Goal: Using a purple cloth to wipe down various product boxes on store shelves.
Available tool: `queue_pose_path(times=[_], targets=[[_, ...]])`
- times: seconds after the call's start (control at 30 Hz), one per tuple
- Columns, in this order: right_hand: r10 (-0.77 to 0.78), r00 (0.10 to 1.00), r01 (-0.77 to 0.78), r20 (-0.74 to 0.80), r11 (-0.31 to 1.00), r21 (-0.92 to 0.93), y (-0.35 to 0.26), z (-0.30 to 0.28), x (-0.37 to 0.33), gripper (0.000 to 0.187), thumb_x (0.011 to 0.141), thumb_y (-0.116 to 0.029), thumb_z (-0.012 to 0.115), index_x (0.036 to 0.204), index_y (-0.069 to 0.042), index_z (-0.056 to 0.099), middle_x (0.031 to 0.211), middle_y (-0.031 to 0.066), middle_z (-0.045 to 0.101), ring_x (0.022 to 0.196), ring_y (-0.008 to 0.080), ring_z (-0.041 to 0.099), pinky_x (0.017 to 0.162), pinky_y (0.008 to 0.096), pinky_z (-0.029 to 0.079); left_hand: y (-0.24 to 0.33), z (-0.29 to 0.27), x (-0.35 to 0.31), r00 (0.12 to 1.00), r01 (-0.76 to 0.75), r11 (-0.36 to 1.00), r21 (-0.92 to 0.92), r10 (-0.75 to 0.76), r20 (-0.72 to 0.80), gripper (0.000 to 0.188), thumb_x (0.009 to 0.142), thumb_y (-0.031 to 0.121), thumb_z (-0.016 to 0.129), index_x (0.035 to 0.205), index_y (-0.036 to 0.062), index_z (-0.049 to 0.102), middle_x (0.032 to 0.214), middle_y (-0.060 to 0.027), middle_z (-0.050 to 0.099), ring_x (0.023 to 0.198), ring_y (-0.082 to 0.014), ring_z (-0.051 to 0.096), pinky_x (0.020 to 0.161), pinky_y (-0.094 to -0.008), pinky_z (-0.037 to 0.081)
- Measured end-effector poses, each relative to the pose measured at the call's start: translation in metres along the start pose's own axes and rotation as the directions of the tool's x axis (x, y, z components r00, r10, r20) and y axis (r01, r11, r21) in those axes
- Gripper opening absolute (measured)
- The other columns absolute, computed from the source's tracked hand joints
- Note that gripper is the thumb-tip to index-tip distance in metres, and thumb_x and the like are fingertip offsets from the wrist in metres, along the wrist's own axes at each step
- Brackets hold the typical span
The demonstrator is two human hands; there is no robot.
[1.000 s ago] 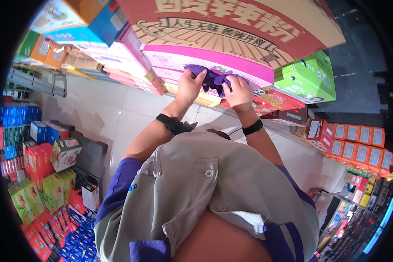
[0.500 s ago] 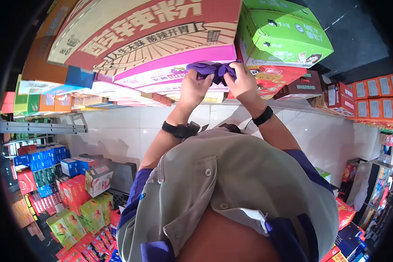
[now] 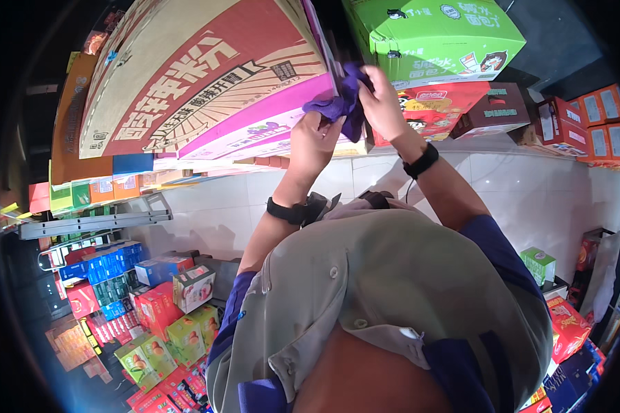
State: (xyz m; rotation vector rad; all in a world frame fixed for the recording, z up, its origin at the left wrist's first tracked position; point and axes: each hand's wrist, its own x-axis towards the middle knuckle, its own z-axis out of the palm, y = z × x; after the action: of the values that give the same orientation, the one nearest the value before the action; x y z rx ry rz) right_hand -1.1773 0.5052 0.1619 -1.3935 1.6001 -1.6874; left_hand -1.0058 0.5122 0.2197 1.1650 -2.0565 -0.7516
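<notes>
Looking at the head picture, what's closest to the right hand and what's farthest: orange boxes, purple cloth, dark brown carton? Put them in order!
1. Purple cloth: held in the right hand.
2. Dark brown carton: off to the right.
3. Orange boxes: farther right, near the picture's edge.

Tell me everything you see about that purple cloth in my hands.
The crumpled purple cloth looks like soft, matte fabric, darker in its folds. The left hand grips its left part, the right hand its upper right, and a loose portion hangs down between them. It is in front of the gap between a large brown-and-red cardboard carton and a bright green box; whether it touches either is unclear.
</notes>
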Motion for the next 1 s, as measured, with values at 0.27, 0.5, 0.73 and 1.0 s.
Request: queue_pose_path(times=[0.27, 0.5, 0.73, 1.0], targets=[[-0.015, 0.987, -0.063, 0.159, 0.878, 0.474, 0.029, 0.041, 0.005, 0.044, 0.103, -0.018, 0.047, 0.144, -0.002, 0.036, 0.141, 0.0111, 0.045, 0.13, 0.018, 0.041, 0.11, 0.0291, 0.03, -0.022, 0.02, -0.003, 0.984, -0.168, 0.954, 0.249, 0.179, -0.022, 0.024, 0.08, 0.012, 0.077, 0.084, -0.0012, 0.057, 0.071, -0.0179, 0.062, 0.062, -0.033, 0.062, 0.059, -0.04, 0.049], [0.283, 0.911, -0.412, 0.301, 0.669, 0.618, 0.063, 0.045, -0.023, 0.05, 0.103, -0.021, 0.044, 0.148, -0.004, 0.035, 0.142, 0.0176, 0.048, 0.132, 0.026, 0.044, 0.109, 0.0317, 0.032, -0.033, 0.024, 0.002, 0.954, -0.207, 0.957, 0.206, 0.15, 0.26, 0.018, 0.083, 0.004, 0.067, 0.09, -0.002, 0.052, 0.083, -0.0252, 0.061, 0.08, -0.0444, 0.061, 0.069, -0.0454, 0.05], [0.008, 0.923, -0.312, 0.384, 0.599, 0.738, 0.004, 0.021, 0.037, 0.059, 0.098, -0.016, 0.052, 0.151, -0.002, 0.029, 0.147, 0.011, 0.043, 0.13, 0.0168, 0.045, 0.109, 0.0291, 0.033, 0.03, 0.015, 0.018, 0.99, -0.134, 0.94, 0.314, 0.11, 0.092, 0.026, 0.085, 0.016, 0.068, 0.092, -0.0039, 0.051, 0.08, -0.0287, 0.063, 0.07, -0.0471, 0.062, 0.062, -0.0502, 0.05], [-0.035, 0.913, -0.233, 0.406, 0.772, 0.592, 0.007, 0.028, 0.11, 0.054, 0.092, -0.005, 0.048, 0.145, 0.005, 0.039, 0.147, 0.0123, 0.044, 0.126, 0.0168, 0.05, 0.104, 0.0255, 0.039, 0.059, 0.011, 0.061, 0.972, -0.209, 0.801, 0.561, 0.107, 0.209, 0.024, 0.088, 0.019, 0.063, 0.09, -0.0031, 0.054, 0.072, -0.0259, 0.063, 0.065, -0.0429, 0.063, 0.057, -0.0482, 0.052]])
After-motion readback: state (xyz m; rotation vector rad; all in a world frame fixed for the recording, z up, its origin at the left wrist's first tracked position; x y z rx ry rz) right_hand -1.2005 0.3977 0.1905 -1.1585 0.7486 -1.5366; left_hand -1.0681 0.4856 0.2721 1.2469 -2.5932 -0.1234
